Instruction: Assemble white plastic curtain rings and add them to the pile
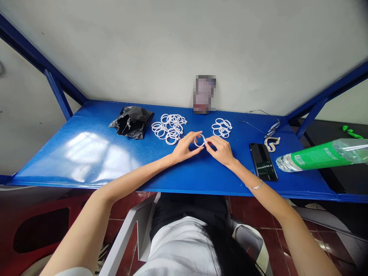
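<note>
Between my two hands, just above the blue table, is a white plastic ring (195,144) with a small eyelet, like a curtain ring. My left hand (185,147) grips its left side between thumb and fingers. My right hand (220,148) pinches the eyelet on its right side; the fingertips cover most of that small part. A larger heap of white rings (171,127) lies behind my left hand. Behind my right hand is a smaller group of similar rings (221,127).
A crumpled black plastic bag (140,119) lies at the left. A blurred-out upright object (204,96) leans on the wall. To the right are eyeglasses (272,129), a pale curved item (271,144), a phone (263,161) and a green-labelled water bottle (319,155) near the table's edge.
</note>
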Demonstrator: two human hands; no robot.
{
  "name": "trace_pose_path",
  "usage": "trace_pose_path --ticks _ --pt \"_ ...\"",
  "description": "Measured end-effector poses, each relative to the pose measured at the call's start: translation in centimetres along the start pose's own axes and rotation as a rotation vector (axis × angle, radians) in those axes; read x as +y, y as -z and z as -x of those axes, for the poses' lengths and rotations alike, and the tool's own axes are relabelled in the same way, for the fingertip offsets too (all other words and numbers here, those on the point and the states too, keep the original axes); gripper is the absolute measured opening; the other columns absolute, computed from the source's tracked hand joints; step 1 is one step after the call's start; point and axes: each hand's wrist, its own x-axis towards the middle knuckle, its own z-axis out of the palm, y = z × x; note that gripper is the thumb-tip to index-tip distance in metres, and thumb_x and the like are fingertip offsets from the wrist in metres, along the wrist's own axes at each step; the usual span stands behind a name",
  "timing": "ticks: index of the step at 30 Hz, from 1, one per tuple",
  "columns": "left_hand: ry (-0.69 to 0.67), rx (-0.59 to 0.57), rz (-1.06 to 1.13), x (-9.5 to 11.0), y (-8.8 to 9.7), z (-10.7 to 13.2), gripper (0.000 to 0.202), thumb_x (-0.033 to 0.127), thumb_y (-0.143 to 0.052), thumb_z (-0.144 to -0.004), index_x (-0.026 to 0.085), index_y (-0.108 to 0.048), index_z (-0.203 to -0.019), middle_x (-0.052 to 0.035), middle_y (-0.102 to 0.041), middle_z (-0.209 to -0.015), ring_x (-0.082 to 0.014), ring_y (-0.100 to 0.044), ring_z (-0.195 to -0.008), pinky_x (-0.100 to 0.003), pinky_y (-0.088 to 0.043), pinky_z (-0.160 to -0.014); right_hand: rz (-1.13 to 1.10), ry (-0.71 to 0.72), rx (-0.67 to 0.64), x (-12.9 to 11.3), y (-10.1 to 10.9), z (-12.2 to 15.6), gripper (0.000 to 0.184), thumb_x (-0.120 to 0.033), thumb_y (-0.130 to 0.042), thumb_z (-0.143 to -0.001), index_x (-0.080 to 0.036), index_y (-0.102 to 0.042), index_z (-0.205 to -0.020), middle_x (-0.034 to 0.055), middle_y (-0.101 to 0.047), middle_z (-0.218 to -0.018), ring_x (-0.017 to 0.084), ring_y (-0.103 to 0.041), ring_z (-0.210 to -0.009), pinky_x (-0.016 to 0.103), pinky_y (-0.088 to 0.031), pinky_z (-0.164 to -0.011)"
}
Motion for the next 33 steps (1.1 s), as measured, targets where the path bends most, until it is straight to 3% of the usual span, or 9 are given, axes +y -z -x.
trace_pose_path --ticks 6,11,19,27,33 --pt "0.077 -0.024 0.018 -0.01 0.13 -0.15 0.058 0.041 -0.065 -0.085 0.018 -0.044 -0.134 -0.0093 -0.065 -0.104 -0.0177 -0.062 -0.087 -0.034 -0.052 -0.083 -0.044 0.008 0.005 0.27 -0.22 0.21 0.018 -0.027 -0.049 -0.095 -0.023 -0.066 -0.098 0.006 -0.073 -0.088 0.021 -0.068 -0.08 0.036 -0.054 -0.074" --pt "0.11 -0.059 0.036 -0.01 0.16 -0.19 0.046 0.042 -0.066 -0.083 0.016 -0.053 -0.119 -0.0105 -0.064 -0.105 -0.0197 -0.063 -0.092 -0.033 -0.053 -0.082 -0.081 -0.007 -0.004 0.44 -0.31 0.31 0.019 -0.028 -0.049 -0.095 -0.023 -0.066 -0.099 0.0062 -0.073 -0.089 0.022 -0.068 -0.081 0.036 -0.054 -0.074" --pt "0.098 -0.066 0.031 0.11 0.16 -0.28 0.035 0.04 -0.067 -0.082 0.016 -0.053 -0.104 -0.0069 -0.062 -0.098 -0.0163 -0.062 -0.085 -0.027 -0.052 -0.075 -0.041 0.05 -0.033 0.05 -0.21 0.21 0.02 -0.027 -0.047 -0.097 -0.022 -0.066 -0.099 0.0057 -0.073 -0.088 0.02 -0.068 -0.078 0.034 -0.053 -0.069" --pt "0.106 -0.111 0.042 -0.02 0.05 -0.05 0.035 0.041 -0.063 -0.085 0.017 -0.051 -0.107 -0.0068 -0.06 -0.098 -0.0143 -0.06 -0.078 -0.026 -0.051 -0.07 -0.044 0.102 -0.017 -0.06 -0.16 0.13 0.015 -0.023 -0.05 -0.095 -0.021 -0.065 -0.097 0.0052 -0.073 -0.088 0.02 -0.068 -0.078 0.032 -0.053 -0.068" --pt "0.092 -0.092 0.043 -0.05 0.02 -0.1 0.033 0.04 -0.063 -0.086 0.016 -0.051 -0.106 -0.0063 -0.06 -0.096 -0.0144 -0.06 -0.08 -0.025 -0.05 -0.07 -0.034 0.063 0.002 -0.25 -0.08 0.08 0.013 -0.024 -0.052 -0.094 -0.02 -0.064 -0.098 0.0046 -0.072 -0.085 0.019 -0.067 -0.075 0.03 -0.05 -0.067"
